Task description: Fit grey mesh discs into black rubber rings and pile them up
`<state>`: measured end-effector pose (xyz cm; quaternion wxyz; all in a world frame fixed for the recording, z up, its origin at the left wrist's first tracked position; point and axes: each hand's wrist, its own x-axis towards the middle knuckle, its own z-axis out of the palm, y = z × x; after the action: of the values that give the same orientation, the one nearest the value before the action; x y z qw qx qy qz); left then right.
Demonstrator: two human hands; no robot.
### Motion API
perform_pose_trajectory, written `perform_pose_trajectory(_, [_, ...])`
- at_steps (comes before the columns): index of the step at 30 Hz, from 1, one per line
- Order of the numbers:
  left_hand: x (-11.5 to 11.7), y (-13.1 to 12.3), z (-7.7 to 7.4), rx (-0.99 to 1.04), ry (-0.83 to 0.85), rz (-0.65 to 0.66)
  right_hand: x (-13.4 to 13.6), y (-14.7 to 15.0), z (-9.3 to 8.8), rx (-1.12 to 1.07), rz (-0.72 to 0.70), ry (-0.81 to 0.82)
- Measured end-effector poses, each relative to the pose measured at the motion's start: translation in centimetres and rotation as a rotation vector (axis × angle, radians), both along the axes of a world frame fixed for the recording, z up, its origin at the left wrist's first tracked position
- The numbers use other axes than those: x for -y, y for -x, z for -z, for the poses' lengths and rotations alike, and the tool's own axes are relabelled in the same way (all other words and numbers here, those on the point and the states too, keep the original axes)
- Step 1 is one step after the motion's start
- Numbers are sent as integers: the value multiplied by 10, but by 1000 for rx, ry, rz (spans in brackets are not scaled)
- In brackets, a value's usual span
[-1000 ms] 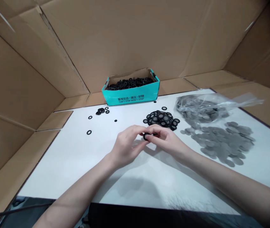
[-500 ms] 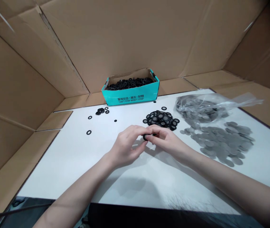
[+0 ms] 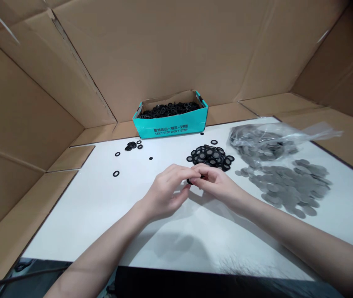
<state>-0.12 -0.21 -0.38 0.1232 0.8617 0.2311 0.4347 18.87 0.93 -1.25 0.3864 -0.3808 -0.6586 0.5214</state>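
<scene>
- Black ring (image 3: 189,181): between both hands' fingertips over the white table (image 3: 80,223), mostly covered.
- Left hand (image 3: 168,190): thumb and forefinger pinching the ring's edges, probably steadying it.
- Right hand (image 3: 215,181): thumb pressed on the ring; its other fingertips are hidden.
- Ring pile (image 3: 210,153): just beyond, seemingly for short reaches.
- Grey discs (image 3: 291,186): spread rightward, perhaps for easy picking.
- Teal box (image 3: 171,127): behind, probably clear of the arms.

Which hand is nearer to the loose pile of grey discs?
Right. The right hand is to the left of the grey discs; the left hand is farther left.
</scene>
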Motion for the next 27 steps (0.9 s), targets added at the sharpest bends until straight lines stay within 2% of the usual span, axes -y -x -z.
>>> perform_pose_trajectory(3, [0, 1, -1, -11, 2, 5, 0, 0, 0, 3, 1, -34])
perform_pose_trajectory(10, [0, 0, 1, -15, -40, -81, 1, 0, 2, 41, 6, -75])
perform_pose_trajectory(21, [-1, 2, -2, -23, -25, -16, -1, 0, 2, 61, 3, -121])
perform_pose_trajectory(24, [0, 2, -2, -39, -13, 0, -2, -1, 2, 70, 28, -195])
perform_pose_trajectory(27, [-1, 4, -3, -38, -35, -80, -6, -5, 1, 116, 158, -356])
